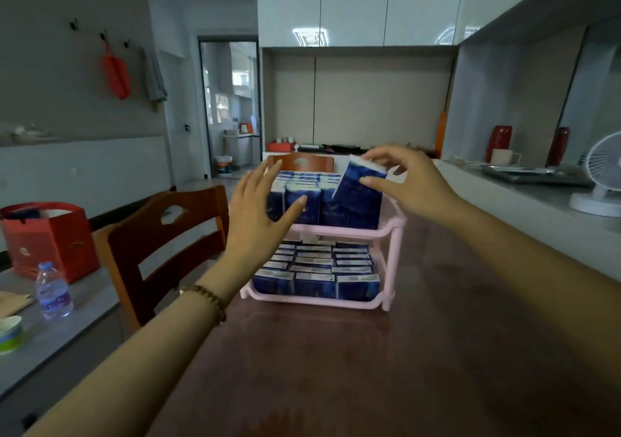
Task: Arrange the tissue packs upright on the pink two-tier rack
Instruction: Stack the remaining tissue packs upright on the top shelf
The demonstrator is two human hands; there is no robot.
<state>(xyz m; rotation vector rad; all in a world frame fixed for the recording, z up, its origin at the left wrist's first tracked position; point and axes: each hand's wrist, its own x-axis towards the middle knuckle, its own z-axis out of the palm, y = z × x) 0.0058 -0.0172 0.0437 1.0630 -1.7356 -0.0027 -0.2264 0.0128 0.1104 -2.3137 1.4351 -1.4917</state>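
rack (391,231) set on table (369,369) | both tiers filled with upright packs (316,283) | one pack (361,181) tilted over top tier's right end, pinched by right hand (411,181) | left hand (260,213) spread flat, fingers straight, against top-tier packs

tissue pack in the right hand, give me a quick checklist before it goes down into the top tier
1. Grip: the right hand pinches the tissue pack between thumb and fingers. ok
2. Pack upright: it is tilted over the right end of the top tier. not ok
3. Free slot under it: hidden behind the pack itself. cannot tell
4. Left hand out of the way: it is open at the left front of the top-tier packs, away from the right end. ok
5. Neighbours standing: the top-tier packs in view are upright. ok
6. Pink rack level on the table, with the lower-tier packs in rows. ok
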